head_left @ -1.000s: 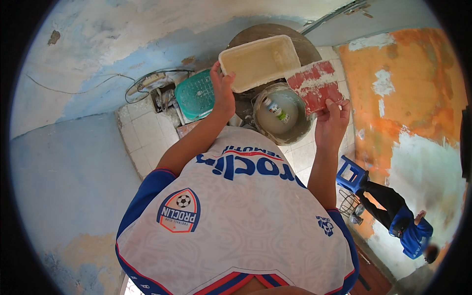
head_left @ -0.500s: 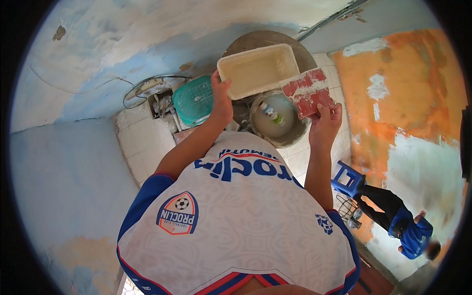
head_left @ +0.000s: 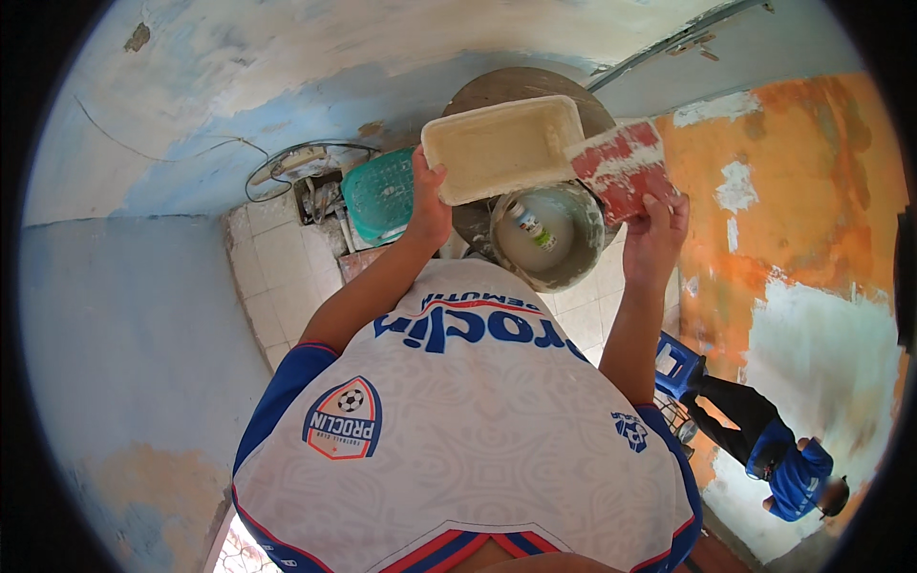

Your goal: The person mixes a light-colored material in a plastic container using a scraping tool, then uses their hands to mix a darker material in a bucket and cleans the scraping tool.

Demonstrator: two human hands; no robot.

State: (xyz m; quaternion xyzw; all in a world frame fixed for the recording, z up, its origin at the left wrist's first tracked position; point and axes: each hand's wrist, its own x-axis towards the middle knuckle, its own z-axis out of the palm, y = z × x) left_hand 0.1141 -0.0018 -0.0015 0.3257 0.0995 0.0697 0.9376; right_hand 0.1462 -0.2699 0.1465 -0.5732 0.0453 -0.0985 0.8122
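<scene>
The cream tray [head_left: 501, 148] looks like matt plastic, dulled inside by a pale film, while the red plate [head_left: 623, 177] has a flat face broken by rough, crusty white smears. The bucket [head_left: 594, 239] is dull and caked at its rim, the teal stool [head_left: 379, 196] looks like scuffed plastic, and the orange wall [head_left: 793, 153] is matt and patchy

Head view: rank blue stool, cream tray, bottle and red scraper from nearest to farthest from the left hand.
From the left hand:
1. Cream tray, in its grip
2. Bottle, rightward, in the bucket
3. Red scraper, in the right hand
4. Blue stool, far lower right
</scene>
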